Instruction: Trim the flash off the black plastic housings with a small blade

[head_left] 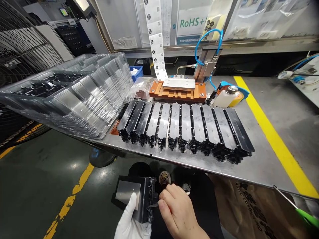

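My left hand [132, 219], in a white glove, grips a black plastic part [143, 207] with a grey plate on its face, the thumb lying on that plate. My bare right hand [178, 209] is closed around a slim knife [154, 205]; its thin blade points left at the part's ribbed edge, and a pale handle end shows past the fingers. Whether the blade touches the plastic I cannot tell. On the metal bench [174, 160] beyond both hands, several similar black parts [175, 122] stand side by side in a row, many with grey top faces.
Stacked clear plastic trays [99, 96] rise at the left of the bench, beside a fan [22, 43]. Behind the row sits an orange fixture [178, 94] with a pneumatic cylinder. A white bottle [227, 96] stands to its right. A green-handled tool [307, 215] is at lower right.
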Demonstrator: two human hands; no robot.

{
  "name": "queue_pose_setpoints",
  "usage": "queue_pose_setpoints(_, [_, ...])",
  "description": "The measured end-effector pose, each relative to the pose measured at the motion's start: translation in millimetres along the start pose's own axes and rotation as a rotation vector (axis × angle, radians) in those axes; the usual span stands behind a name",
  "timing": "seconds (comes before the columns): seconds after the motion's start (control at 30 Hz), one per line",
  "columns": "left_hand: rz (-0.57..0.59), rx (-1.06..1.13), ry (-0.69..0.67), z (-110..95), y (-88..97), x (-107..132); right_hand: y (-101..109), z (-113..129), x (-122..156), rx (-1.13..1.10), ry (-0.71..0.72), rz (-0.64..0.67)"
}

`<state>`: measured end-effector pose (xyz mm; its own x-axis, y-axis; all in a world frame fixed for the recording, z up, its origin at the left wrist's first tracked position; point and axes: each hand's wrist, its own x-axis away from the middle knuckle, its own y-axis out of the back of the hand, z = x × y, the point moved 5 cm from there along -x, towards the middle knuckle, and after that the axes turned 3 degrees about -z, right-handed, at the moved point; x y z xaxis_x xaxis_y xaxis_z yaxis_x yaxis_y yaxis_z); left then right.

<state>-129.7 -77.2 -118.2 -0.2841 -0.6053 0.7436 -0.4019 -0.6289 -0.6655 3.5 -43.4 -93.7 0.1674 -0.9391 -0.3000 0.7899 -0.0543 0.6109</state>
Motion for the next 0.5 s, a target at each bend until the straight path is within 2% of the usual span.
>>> queue_pose_setpoints(0.1, [-0.009,0.045,0.017,-1,-3.7,-2,-2,-2,3,0.038,-0.032,-0.056])
queue_pose_setpoints(0.23, [-0.069,-0.044,-0.035,-2,-3.3,-4,2,-7,7,0.121,-0.028,-0.324])
queue_pose_setpoints(0.3, [-0.083,-0.086,-0.064,-3,-0.7,-4,6,-13,8,0.064,-0.067,-0.41])
queue_pose_setpoints(0.33, [-0.087,-0.108,-0.082,-3,0.5,-4,7,-17,8,-0.014,-0.11,-0.412])
queue_pose_setpoints(0.37, [-0.09,-0.125,-0.1,-3,1.2,-3,7,-22,7,-0.124,-0.168,-0.375])
queue_pose_setpoints(0.43, [-0.09,-0.139,-0.124,-4,0.5,-2,2,-26,4,-0.364,-0.272,-0.198])
queue_pose_setpoints(0.5, [-0.07,-0.133,-0.127,-4,-2.8,-1,-3,-20,2,-0.486,-0.278,-0.002])
